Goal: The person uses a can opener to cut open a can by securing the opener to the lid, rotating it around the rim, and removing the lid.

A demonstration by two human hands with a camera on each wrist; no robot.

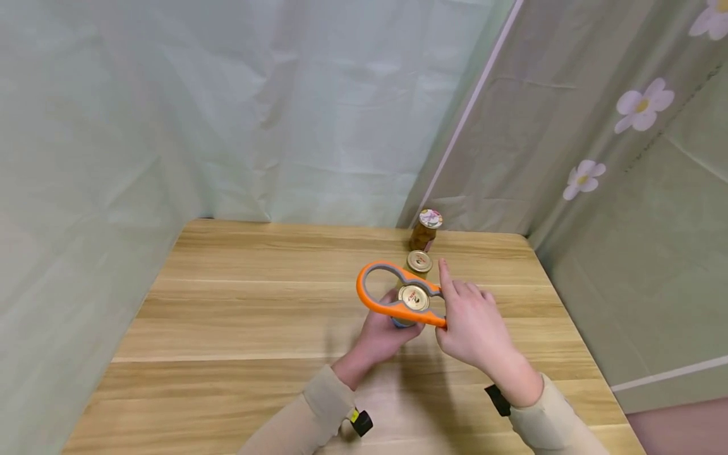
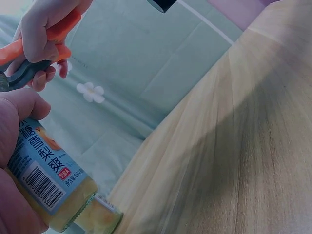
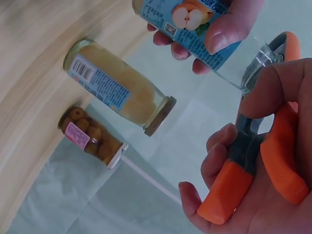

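In the head view my left hand grips a glass jar with a blue label, lifted above the table and slightly tilted. Its gold lid shows through a gap in an orange and grey jar opener. Fingers and thumb of my right hand curl round the opener's two handles, while the index finger points out straight. The opener's grey inner edges lie around the lid; whether they bite on it I cannot tell. Pale fruit pieces in liquid fill the lower jar in the left wrist view.
A second jar of pale fruit with a gold lid stands just behind the held one. Farther back is a smaller jar of brown fruit with a flowered lid. The wooden table ends at hanging curtains.
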